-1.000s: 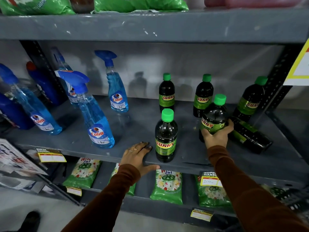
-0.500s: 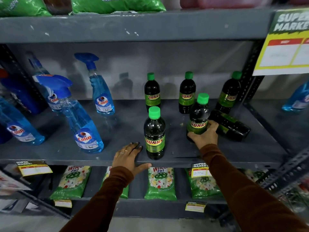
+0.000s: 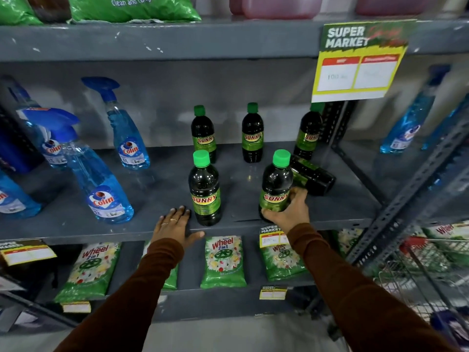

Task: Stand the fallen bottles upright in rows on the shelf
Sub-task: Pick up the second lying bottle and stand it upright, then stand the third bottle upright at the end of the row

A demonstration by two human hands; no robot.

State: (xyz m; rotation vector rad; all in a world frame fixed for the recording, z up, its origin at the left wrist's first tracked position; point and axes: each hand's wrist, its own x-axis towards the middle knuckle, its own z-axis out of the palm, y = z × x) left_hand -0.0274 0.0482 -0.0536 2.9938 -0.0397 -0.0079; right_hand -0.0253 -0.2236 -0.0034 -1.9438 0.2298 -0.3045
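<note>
Grey metal shelf (image 3: 157,189) in a shop aisle carries dark Sunny bottles with green caps; three stand in a back row, the left one (image 3: 203,134), the middle one (image 3: 252,134) and the right one (image 3: 307,134) by the upright; a front bottle (image 3: 204,189) stands near the edge; the right hand (image 3: 289,212) has its grip clamped round the lower body of another upright bottle (image 3: 275,186); just behind it a fallen bottle (image 3: 313,177) lies on its side; the left hand (image 3: 175,226) rests flat on the shelf lip, fingers spread and holding nothing, just beside the front bottle; blue Colin spray bottles (image 3: 101,179) stand to the left; Wheel packets (image 3: 223,260) lie on the shelf below.
</note>
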